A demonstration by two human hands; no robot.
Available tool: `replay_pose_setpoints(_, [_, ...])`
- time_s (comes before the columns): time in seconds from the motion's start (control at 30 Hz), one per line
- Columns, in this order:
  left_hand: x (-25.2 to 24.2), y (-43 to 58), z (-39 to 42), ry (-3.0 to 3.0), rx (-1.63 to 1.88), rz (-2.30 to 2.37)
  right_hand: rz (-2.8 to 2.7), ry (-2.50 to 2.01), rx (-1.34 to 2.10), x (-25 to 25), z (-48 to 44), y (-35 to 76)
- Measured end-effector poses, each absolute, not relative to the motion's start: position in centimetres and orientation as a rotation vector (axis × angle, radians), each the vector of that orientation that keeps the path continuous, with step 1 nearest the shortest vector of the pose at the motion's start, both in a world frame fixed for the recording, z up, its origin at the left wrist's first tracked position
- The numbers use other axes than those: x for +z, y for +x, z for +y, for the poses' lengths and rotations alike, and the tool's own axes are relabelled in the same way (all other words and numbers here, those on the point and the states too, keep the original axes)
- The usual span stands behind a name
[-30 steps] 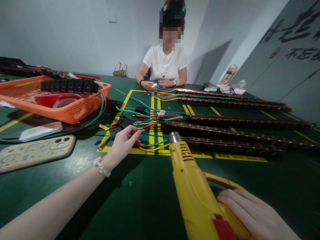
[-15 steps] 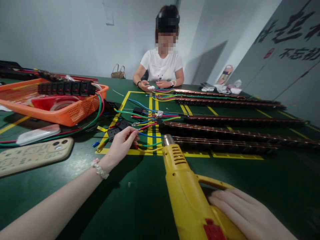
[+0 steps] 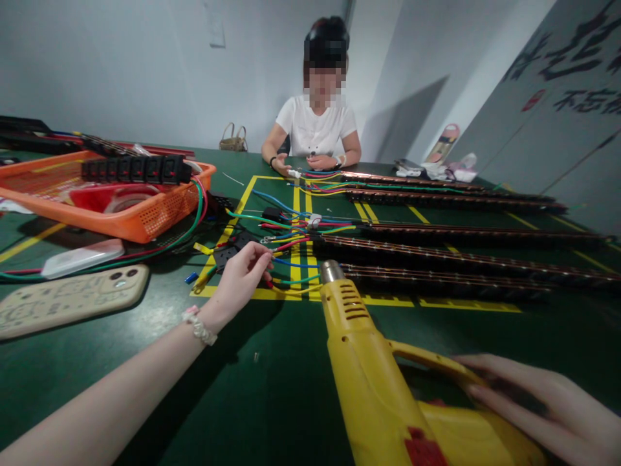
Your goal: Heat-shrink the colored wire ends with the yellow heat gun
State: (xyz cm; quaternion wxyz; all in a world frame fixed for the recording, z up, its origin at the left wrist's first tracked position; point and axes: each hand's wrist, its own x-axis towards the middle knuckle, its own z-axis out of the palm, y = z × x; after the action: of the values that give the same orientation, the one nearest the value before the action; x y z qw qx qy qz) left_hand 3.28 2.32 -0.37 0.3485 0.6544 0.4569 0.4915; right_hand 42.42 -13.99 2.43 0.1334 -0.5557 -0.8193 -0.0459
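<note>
My left hand (image 3: 246,268) is closed, fingertips pinched on the end of a red wire (image 3: 294,244); the exact grip point is small and partly hidden by the fingers. Beneath and behind it are black sockets (image 3: 224,259) and loose coloured wires. A yellow heat gun (image 3: 373,362) with a metal nozzle lies in front of me, pointing away toward the wires. At its right side, my right hand (image 3: 538,395) has its fingers extended and apart, touching the looped handle without wrapping around it.
Long black strips with copper rails (image 3: 460,257) stretch rightward across the green table. To the left are an orange basket (image 3: 140,223), a clear plastic piece (image 3: 82,257) and a phone (image 3: 92,298). A co-worker in a white shirt (image 3: 317,129) sits opposite, hands near white connectors.
My right hand has slid right along the heat gun's handle, and its fingers have spread. My left hand keeps its pinch. The whole view has shifted slightly.
</note>
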Motion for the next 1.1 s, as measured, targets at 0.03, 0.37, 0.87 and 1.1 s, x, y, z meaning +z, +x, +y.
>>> replay_pose_setpoints(0.03, [-0.4, 3.3, 2.3, 1.699, 1.274, 1.185, -2.361, -1.583, -0.107, 2.4, -13.8, 42.1])
replay_pose_setpoints(0.37, [-0.4, 3.3, 2.3, 1.724, 1.281, 1.200, -2.378, -1.522, 0.026, 3.2, -13.4, 37.1])
replay_pose_setpoints(0.87, [-0.6, 3.5, 2.0, 1.862, 1.190, 1.264, -2.241, -1.868, 0.311, 1.5, -14.5, 33.8])
replay_pose_setpoints(1.1, [-0.5, 3.6, 2.0, 1.891, 1.175, 1.250, -2.285, -1.570, -0.130, 2.6, -14.4, 33.1])
